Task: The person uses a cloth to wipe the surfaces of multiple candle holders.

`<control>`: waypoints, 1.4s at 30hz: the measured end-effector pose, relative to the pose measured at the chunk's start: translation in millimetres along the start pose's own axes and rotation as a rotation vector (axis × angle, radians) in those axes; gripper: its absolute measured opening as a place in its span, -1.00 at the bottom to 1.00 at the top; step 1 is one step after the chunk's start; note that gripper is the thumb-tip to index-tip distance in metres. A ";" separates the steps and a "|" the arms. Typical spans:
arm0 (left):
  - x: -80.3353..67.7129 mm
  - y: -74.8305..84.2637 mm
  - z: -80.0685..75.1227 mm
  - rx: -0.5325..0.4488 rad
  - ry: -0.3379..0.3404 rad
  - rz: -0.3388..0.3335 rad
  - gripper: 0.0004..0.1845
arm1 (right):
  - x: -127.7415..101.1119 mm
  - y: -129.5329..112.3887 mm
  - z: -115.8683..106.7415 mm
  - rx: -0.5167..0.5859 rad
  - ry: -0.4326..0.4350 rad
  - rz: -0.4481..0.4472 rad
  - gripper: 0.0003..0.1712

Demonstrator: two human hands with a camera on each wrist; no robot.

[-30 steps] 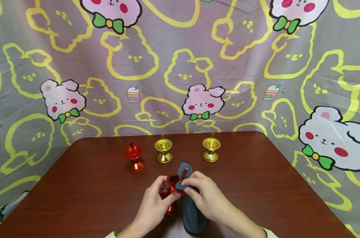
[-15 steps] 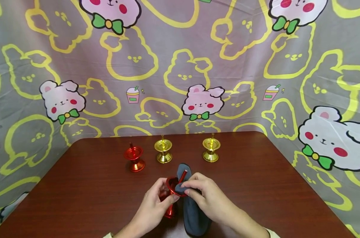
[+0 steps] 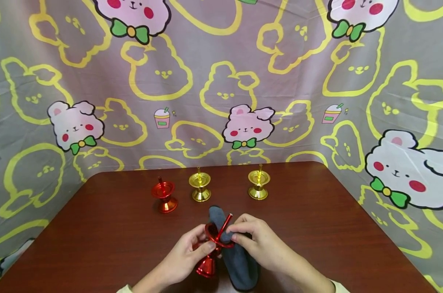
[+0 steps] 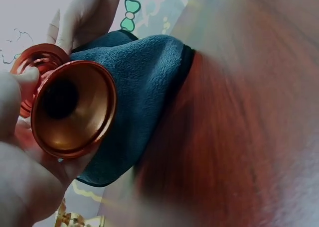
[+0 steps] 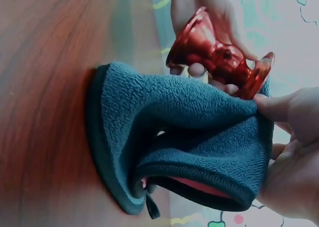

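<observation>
My left hand [image 3: 186,254] grips a shiny red metal candle holder [image 3: 207,266] by its middle, just under the dish. The holder tilts, and its thin red stem points up and right. In the left wrist view its hollow base [image 4: 92,122] faces the camera. My right hand [image 3: 263,242] pinches a blue-grey plush cloth [image 3: 239,262] between thumb and fingers at the dish's right rim. The cloth drapes down to the table in folds; the right wrist view shows its dark edging [image 5: 199,192]. Some fingertips of both hands are hidden behind the holder and cloth.
Another red candle holder [image 3: 165,197] stands upright at the back left of the brown table [image 3: 108,236]. Two gold ones, a left one [image 3: 200,188] and a right one [image 3: 258,186], stand farther back. A patterned curtain [image 3: 206,49] hangs behind the table.
The red candle holder has come slightly lower and nearer, showing more of its stem and base. The cloth in my right hand has shifted from inside the dish to its right rim.
</observation>
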State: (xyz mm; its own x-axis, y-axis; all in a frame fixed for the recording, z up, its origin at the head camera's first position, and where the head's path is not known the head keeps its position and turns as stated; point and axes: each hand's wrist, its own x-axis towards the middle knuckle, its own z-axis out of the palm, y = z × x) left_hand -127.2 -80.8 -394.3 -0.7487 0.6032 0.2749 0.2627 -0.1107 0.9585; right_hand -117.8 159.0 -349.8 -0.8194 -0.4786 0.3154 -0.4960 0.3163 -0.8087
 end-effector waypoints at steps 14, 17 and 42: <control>-1.5 10.2 0.1 0.303 0.239 -0.117 -0.60 | 0.4 0.6 10.0 0.022 0.023 -0.027 -0.82; -0.5 11.7 0.7 0.255 0.296 -0.163 -0.59 | 0.9 0.9 10.9 0.011 0.041 -0.023 -0.80; -1.4 2.3 -0.8 0.105 0.131 -0.045 -0.61 | 8.5 -0.3 4.6 -0.142 -0.006 -0.050 -0.85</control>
State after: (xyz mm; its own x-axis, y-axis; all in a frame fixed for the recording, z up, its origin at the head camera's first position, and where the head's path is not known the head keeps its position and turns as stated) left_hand -126.1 -82.6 -392.5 -0.8322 0.4971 0.2457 0.2842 0.0019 0.9588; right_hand -123.2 151.1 -349.1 -0.7912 -0.5017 0.3498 -0.5719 0.4044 -0.7137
